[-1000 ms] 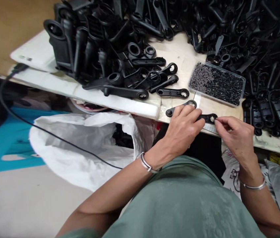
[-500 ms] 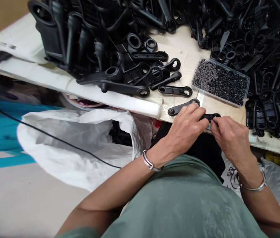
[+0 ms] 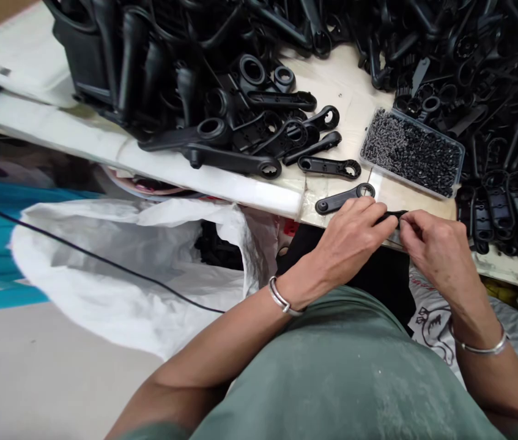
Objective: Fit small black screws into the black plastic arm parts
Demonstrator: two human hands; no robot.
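Close to the table's front edge, my left hand [image 3: 356, 235] has its fingers closed on a black plastic arm part [image 3: 395, 214], mostly covered by the fingers. My right hand [image 3: 440, 247] pinches thumb and forefinger together at the part's right end; what is in that pinch is too small to make out. Just beyond my left hand a similar black arm with a ring end [image 3: 339, 201] lies flat. Another ring-ended arm [image 3: 327, 166] lies behind it. A clear plastic box [image 3: 457, 183] full of small dark and grey pieces stands beyond my right hand.
Heaped black plastic parts [image 3: 259, 131] cover the table's left and back. More parts [image 3: 499, 201] stand in rows at the right. A white sack [image 3: 148, 269] hangs open below the table edge, with a black cable [image 3: 103, 250] running across it.
My right hand has shifted slightly right and turned, staying at the part's end. The held part shows less of its upper face now. The view has shifted a little.
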